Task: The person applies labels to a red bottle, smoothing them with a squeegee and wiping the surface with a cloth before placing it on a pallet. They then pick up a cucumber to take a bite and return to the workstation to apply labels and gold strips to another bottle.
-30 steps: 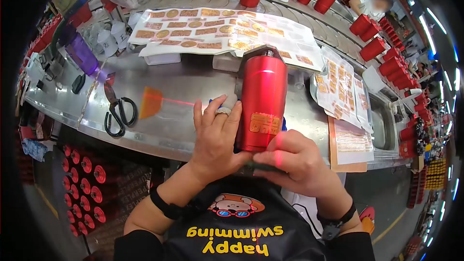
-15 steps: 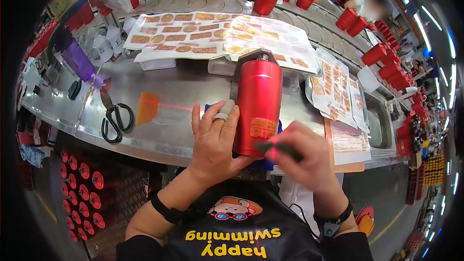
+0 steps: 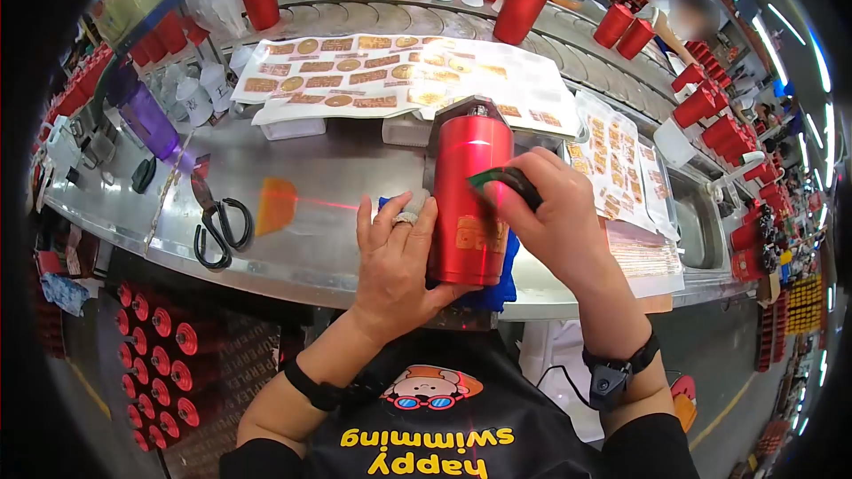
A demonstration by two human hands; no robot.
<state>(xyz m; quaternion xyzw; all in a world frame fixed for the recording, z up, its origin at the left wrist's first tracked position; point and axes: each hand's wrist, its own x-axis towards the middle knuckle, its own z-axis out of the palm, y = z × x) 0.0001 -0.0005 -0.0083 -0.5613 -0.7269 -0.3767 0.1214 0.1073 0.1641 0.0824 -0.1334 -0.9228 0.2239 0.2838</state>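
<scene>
A glossy red bottle (image 3: 470, 155) lies on a dark holder at the bench edge, its base toward me. Near that base is a gold square emblem (image 3: 479, 234). My left hand (image 3: 393, 253) steadies the bottle from the left, its thumb at the base; it wears a ring and a grey finger cover. My right hand (image 3: 564, 208) pinches a small dark scraper (image 3: 515, 182) with a green edge, held against or just over the bottle's upper right side; contact cannot be made out. A blue cloth (image 3: 503, 288) shows beneath the bottle. Red light lines cross the bottle.
Decal sheets (image 3: 328, 80) lie behind the bottle, with more sheets (image 3: 612, 146) to the right beside a sink (image 3: 706, 231). Black-handled scissors (image 3: 217, 222) and an orange scraper (image 3: 276, 206) are on the left. A curved conveyor (image 3: 355, 18) carries bottles; a person is beyond it.
My right hand has moved the scraper up from beside the emblem, near the bottle's base, to its upper part. My left hand stays on the bottle. The head view has shifted slightly.
</scene>
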